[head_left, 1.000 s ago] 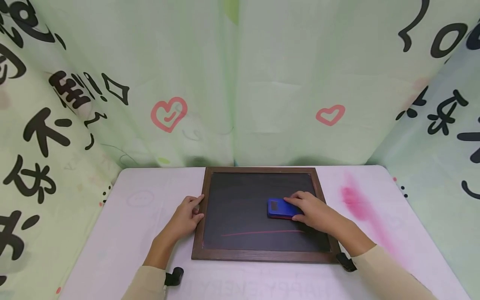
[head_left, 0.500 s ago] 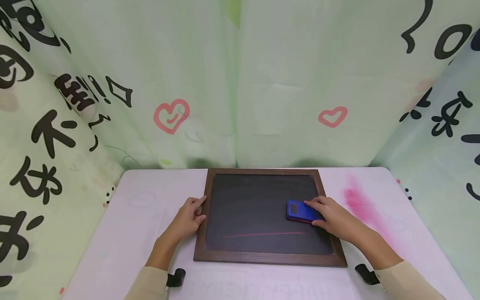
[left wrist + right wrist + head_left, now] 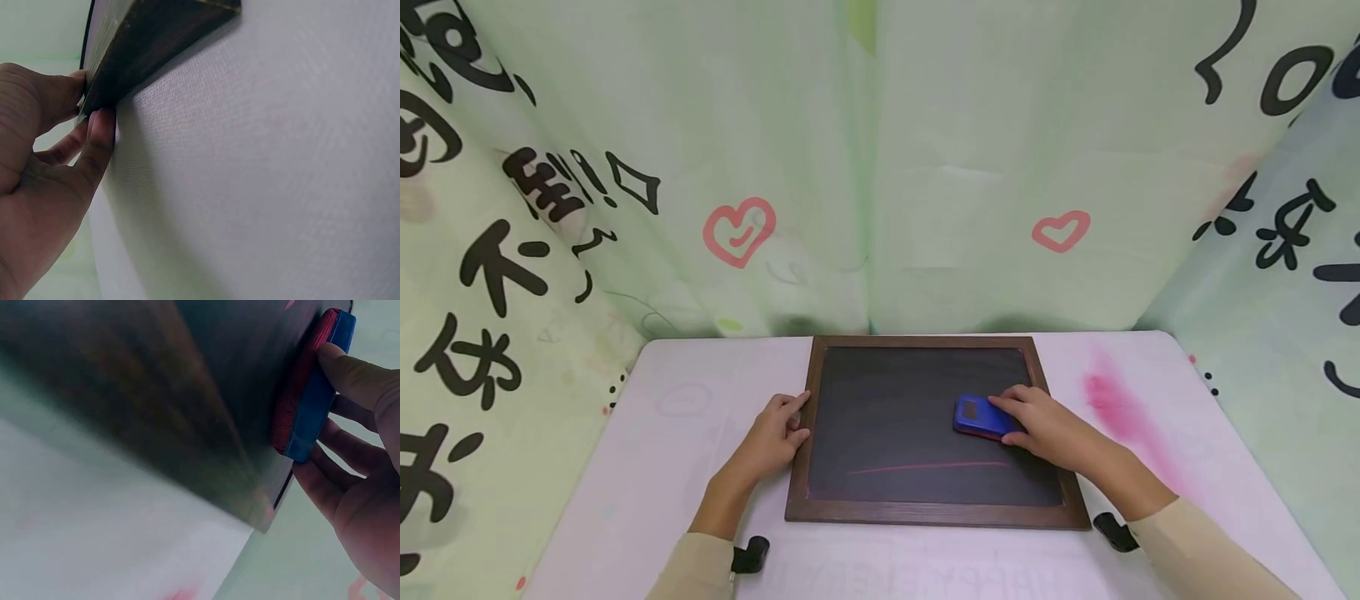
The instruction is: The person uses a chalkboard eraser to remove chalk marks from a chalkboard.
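Observation:
A blackboard [image 3: 880,417] in a brown wooden frame [image 3: 925,513] lies on the table, a thin pink line [image 3: 928,467] across its lower part. My right hand [image 3: 1052,429] grips a blue eraser [image 3: 976,417] by its right end, on the board right of centre. In the right wrist view the eraser [image 3: 315,394] shows its red pad side against the board, thumb and fingers on opposite edges. My left hand [image 3: 769,440] holds the frame's left edge; in the left wrist view, fingers and thumb of the hand [image 3: 50,162] touch the frame [image 3: 156,37] near the tabletop.
The white table [image 3: 700,400] has a pink smear [image 3: 1112,400] right of the board. Behind and beside it hangs a pale green curtain [image 3: 940,167] with hearts and black characters. A black wrist device [image 3: 750,555] is on the left wrist, another [image 3: 1115,532] on the right.
The right hand with the eraser moved right along the board, then a little back to the left. The left hand keeps its place at the frame.

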The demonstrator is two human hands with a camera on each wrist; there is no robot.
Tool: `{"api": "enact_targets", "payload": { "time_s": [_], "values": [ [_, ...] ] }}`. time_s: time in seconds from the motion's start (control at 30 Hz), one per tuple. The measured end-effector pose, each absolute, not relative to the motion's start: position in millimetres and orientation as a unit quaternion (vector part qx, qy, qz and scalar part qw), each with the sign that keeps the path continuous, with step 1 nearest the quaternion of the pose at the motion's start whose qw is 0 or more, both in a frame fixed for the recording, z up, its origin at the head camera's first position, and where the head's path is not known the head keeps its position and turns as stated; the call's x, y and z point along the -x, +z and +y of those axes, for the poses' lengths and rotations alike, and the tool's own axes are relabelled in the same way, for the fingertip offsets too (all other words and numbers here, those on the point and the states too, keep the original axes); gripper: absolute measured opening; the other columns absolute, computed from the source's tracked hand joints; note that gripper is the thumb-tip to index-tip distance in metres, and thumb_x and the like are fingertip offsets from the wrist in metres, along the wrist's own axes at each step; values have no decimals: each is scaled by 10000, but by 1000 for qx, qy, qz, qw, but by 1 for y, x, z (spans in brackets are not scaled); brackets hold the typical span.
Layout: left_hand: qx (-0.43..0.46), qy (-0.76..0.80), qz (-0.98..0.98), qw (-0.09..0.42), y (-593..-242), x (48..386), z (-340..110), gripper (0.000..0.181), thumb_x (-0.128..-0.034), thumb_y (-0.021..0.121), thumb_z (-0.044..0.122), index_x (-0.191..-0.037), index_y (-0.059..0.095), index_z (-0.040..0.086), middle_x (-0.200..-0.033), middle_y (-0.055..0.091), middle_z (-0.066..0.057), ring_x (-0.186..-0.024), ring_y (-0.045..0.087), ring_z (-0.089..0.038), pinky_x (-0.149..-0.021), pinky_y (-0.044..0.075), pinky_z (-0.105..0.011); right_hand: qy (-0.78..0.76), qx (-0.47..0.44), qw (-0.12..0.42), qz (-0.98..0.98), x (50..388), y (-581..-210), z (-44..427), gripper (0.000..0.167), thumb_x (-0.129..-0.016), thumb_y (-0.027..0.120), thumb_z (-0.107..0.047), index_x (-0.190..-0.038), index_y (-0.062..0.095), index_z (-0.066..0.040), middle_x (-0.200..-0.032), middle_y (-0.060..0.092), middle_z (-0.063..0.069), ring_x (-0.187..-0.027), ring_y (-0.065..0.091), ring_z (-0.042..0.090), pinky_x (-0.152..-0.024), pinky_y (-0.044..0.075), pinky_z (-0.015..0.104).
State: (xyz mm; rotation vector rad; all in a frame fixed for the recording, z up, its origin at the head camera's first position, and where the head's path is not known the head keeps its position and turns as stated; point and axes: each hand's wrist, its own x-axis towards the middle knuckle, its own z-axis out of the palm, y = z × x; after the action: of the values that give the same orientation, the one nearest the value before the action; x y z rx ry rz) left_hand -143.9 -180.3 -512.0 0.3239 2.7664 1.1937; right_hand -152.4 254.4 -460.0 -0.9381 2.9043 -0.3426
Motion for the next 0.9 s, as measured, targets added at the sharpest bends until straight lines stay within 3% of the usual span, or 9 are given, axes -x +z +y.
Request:
{"api": "enact_targets", "payload": {
  "time_s": [0.9],
  "values": [
    [-110, 388, 913, 55, -508, 144, -179, 616, -935, 685, -59, -1510, 466, -55, -1264, 529, -207, -901, 537, -187, -755, 476, -286, -92, 375, 83, 919, 181, -461, 124, 599, -958, 749, -304, -1434, 583, 19, -1299, 621, 181, -1132, 598, 324, -960, 530, 428]
  ]
}}
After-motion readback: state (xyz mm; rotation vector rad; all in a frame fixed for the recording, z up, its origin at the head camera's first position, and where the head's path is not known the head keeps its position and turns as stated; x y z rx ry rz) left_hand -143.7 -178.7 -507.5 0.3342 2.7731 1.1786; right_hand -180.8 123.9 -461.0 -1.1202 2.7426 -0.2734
